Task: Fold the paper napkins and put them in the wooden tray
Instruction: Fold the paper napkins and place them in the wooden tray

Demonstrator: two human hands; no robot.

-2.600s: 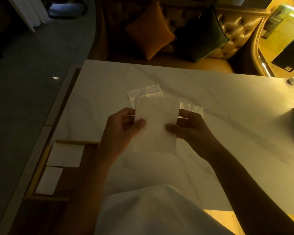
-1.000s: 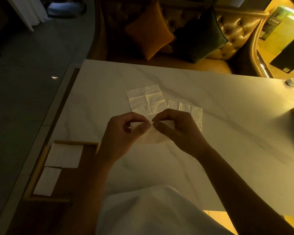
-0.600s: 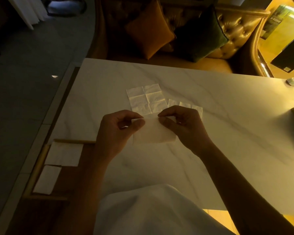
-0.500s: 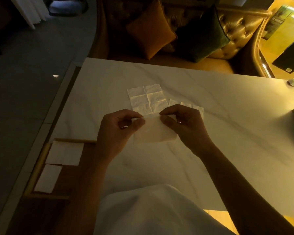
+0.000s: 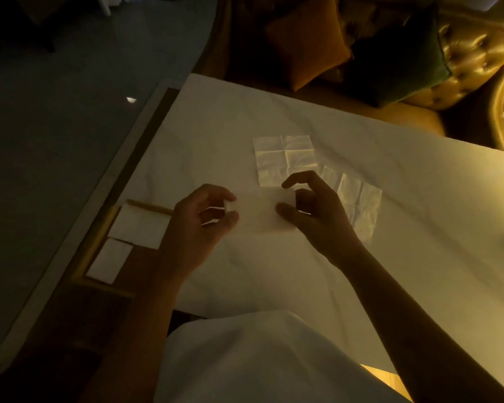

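A small folded paper napkin (image 5: pixel 259 212) hangs just above the white marble table (image 5: pixel 437 228) between my hands. My left hand (image 5: pixel 198 225) pinches its left edge. My right hand (image 5: pixel 317 213) is at its right edge with the fingers spread, the forefinger lifted and the thumb touching the paper. Two unfolded creased napkins lie beyond, one (image 5: pixel 284 159) at centre and one (image 5: pixel 360 205) partly behind my right hand. The wooden tray (image 5: pixel 98 231) sits to the left, below the table edge, holding two folded napkins (image 5: pixel 140 226) (image 5: pixel 109 260).
A tufted sofa (image 5: pixel 463 68) with an orange cushion (image 5: pixel 303 45) and a dark green cushion (image 5: pixel 390 62) stands behind the table. Dark floor (image 5: pixel 56 126) runs along the left. My white garment (image 5: pixel 259 362) fills the bottom centre.
The napkin was folded down from a tall sheet into a small rectangle. My right hand's fingers have now spread apart. The view has swung left, bringing the tray closer to centre.
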